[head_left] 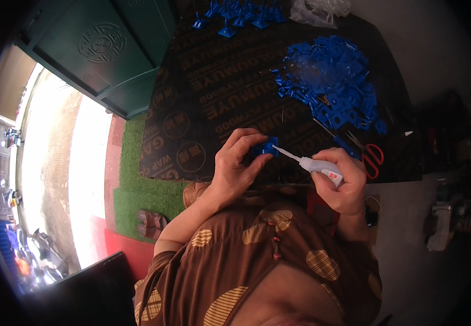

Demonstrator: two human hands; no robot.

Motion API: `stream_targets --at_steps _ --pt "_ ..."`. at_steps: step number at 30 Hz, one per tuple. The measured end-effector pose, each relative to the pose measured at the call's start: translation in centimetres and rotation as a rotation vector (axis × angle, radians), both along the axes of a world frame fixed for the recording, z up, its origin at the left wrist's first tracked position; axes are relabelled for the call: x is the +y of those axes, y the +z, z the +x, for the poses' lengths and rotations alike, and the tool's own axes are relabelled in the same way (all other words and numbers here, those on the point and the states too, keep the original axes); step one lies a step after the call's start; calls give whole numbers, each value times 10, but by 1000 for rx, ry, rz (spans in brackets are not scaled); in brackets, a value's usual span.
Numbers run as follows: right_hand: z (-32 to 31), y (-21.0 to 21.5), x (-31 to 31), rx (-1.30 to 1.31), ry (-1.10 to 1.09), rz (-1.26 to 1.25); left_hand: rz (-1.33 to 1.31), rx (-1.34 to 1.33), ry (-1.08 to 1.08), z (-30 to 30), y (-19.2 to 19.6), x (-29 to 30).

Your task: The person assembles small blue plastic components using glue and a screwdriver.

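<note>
Between the thumb and fingers of my left hand (235,160) is a small blue plastic part (268,146), held over the near edge of the table. My right hand (344,179) is closed round a white glue bottle (322,169) with a long thin nozzle. The bottle is tilted, and its nozzle tip points left, at or just touching the blue part. My left fingers hide some of that part. Whether any glue is coming out is too small to tell.
A big heap of blue plastic parts (328,76) covers the table's (219,81) right side. Close to my right hand lie red-handled scissors (373,160) and a blue-handled screwdriver (346,146). Several blue pieces with upright stems (241,16) and a clear plastic bag (317,12) sit at the far edge.
</note>
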State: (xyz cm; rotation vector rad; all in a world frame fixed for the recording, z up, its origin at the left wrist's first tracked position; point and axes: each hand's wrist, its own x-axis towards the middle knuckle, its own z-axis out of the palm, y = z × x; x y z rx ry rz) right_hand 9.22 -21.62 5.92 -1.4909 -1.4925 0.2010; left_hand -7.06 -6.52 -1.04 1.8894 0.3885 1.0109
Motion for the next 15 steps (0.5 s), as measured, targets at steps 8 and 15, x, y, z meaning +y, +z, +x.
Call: stream_targets --at_steps 8,15 --pt "0 0 1 9 4 -1 -1 -7 3 0 -1 0" --pt "1 2 1 1 3 -11 -13 -4 5 1 -1 0"
